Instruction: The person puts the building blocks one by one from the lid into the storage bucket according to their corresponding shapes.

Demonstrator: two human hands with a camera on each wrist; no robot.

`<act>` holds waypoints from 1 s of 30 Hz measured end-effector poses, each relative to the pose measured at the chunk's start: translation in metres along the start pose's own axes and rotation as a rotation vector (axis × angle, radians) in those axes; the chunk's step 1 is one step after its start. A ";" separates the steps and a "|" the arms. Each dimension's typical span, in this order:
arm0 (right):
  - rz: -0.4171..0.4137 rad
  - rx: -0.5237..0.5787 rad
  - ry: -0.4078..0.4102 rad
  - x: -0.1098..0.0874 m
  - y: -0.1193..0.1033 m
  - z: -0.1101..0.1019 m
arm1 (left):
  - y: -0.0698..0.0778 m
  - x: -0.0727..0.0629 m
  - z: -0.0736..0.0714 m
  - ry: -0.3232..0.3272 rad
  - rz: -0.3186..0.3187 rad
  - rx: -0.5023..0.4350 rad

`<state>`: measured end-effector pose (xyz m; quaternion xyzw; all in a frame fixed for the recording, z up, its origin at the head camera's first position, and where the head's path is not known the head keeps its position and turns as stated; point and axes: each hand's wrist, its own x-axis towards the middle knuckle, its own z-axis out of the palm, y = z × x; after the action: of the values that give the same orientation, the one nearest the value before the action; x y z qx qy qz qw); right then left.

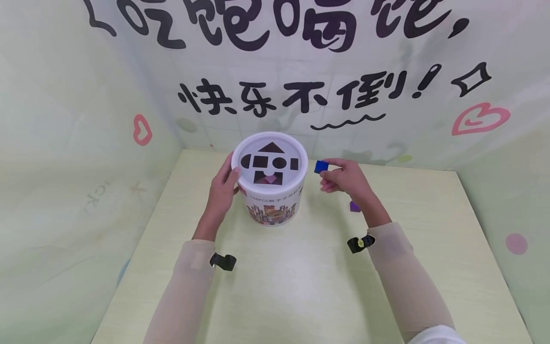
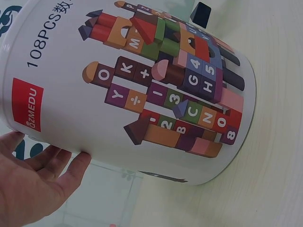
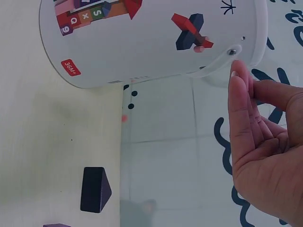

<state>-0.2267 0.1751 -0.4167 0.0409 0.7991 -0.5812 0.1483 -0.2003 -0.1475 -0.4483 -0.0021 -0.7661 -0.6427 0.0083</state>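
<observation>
Near the far edge of the table point(image 1: 279, 286), the right hand point(image 1: 345, 177) pinches a blue block point(image 1: 321, 166) between thumb and fingers, just right of the upright bucket point(image 1: 272, 208) (the block's long axis I cannot tell). Its nearest lid slot is the small rectangle point(image 1: 294, 164); the left hand point(image 1: 220, 188), farther off, grips the bucket's left rim.
</observation>
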 end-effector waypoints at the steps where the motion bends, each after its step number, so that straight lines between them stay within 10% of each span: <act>1: 0.000 -0.001 -0.001 -0.001 -0.002 0.000 | 0.000 0.000 0.000 0.001 0.000 -0.002; 30: -0.099 0.036 -0.035 -0.006 -0.047 0.019 | 0.000 0.000 0.000 0.002 -0.008 -0.006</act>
<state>-0.2288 0.1425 -0.3769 -0.0064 0.7868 -0.6028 0.1327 -0.1999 -0.1477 -0.4481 0.0015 -0.7642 -0.6449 0.0067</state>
